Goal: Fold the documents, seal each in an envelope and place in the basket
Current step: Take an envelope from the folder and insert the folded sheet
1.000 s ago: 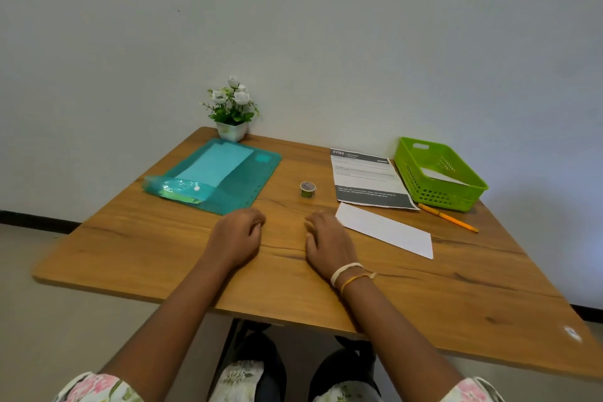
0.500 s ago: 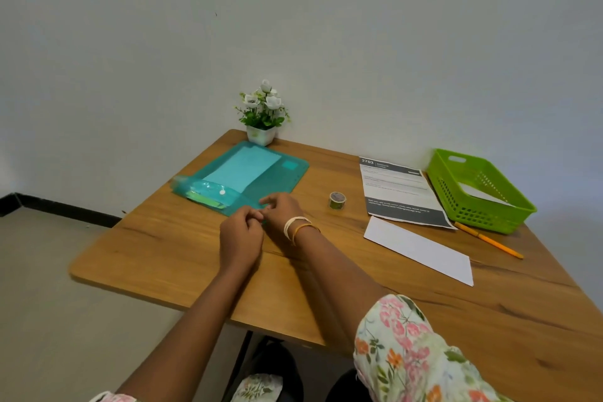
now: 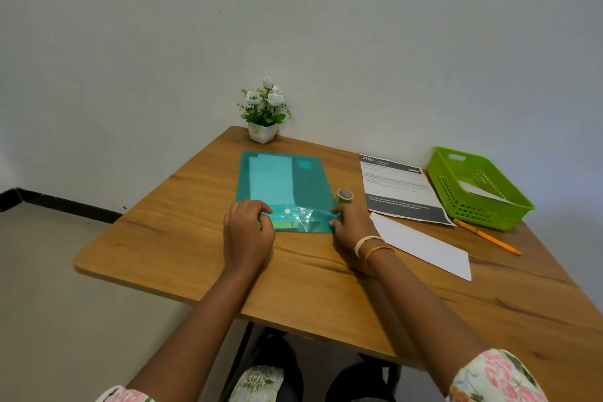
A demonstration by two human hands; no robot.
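A teal plastic folder [image 3: 308,188] with a white snap button lies flat in the middle of the table, pale sheets showing through it. My left hand [image 3: 248,232] grips its near left corner and my right hand [image 3: 352,227] grips its near right corner. To the right lies a printed document [image 3: 396,189] with a dark header and footer. A white envelope [image 3: 424,246] rests nearer to me, beside my right wrist. At the far right stands the green basket [image 3: 489,209], with a white envelope [image 3: 479,191] inside it.
A small roll of tape [image 3: 344,196] stands between the folder and the document. An orange pencil [image 3: 486,236] lies in front of the basket. A potted white flower plant [image 3: 264,114] sits at the table's back edge by the wall. The wooden table [image 3: 182,238] ends at my left.
Both hands left the bare table and took the folder. It has turned from slanted to square with me and slid nearer and to the right. My view has swung left.
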